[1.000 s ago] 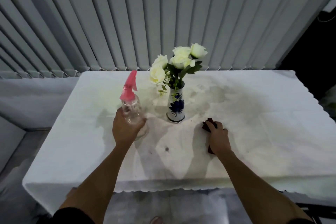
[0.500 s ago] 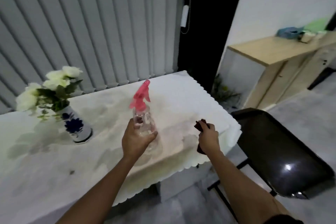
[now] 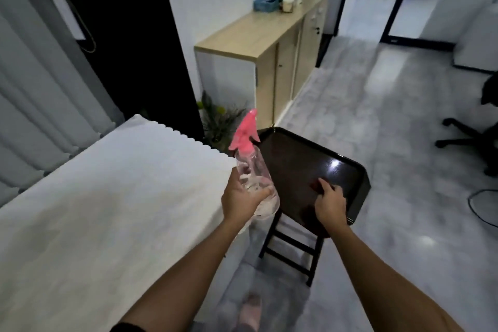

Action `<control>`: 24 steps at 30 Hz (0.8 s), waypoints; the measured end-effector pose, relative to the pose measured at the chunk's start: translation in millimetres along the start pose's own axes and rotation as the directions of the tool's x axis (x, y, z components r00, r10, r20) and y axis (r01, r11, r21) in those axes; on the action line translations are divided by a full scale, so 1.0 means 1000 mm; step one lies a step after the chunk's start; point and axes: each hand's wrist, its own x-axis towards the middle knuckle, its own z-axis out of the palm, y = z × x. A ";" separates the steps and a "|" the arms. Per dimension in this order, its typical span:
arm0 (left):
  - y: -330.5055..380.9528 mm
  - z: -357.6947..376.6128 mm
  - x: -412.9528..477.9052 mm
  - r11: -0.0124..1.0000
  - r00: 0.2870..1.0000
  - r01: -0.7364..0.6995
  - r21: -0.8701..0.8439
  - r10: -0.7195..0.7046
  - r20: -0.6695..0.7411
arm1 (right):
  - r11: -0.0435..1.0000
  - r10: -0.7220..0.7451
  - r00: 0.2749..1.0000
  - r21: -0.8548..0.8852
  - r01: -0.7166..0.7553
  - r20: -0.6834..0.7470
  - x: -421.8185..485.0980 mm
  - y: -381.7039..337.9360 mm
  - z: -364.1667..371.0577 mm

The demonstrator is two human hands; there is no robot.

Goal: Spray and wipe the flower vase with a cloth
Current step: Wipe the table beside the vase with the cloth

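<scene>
My left hand (image 3: 242, 198) grips a clear spray bottle (image 3: 254, 170) with a pink trigger head, held upright in the air just past the right end of the white-covered table (image 3: 107, 197). My right hand (image 3: 330, 201) holds a dark cloth (image 3: 315, 186), only a reddish-brown bit of which shows under the fingers, down against a black tray (image 3: 310, 159) on a dark stool. The flower vase is out of view.
A wooden sideboard (image 3: 269, 43) with small items stands against the wall behind the tray. A potted plant (image 3: 221, 118) sits on the floor beside the table's end. An office chair base (image 3: 469, 137) is at the right, and grey floor stretches toward a doorway.
My view has swung right, away from the vase. Both hands have left the table: the left one carried the spray bottle past the table's end, the right one brought the cloth onto the black tray.
</scene>
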 end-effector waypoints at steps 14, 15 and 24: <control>-0.013 0.123 0.116 0.984 0.964 -0.128 0.127 0.094 0.248 | 0.985 0.168 0.984 0.055 -0.164 -0.066 0.112 0.007 0.049; -0.016 0.128 0.120 0.984 0.965 -0.127 0.125 0.093 0.247 | 0.981 0.188 0.980 0.067 -0.184 -0.063 0.114 0.011 0.052; -0.022 0.141 0.132 0.990 0.954 -0.122 0.066 0.098 0.282 | 0.929 0.206 0.952 0.350 -0.118 -0.225 0.116 0.026 0.052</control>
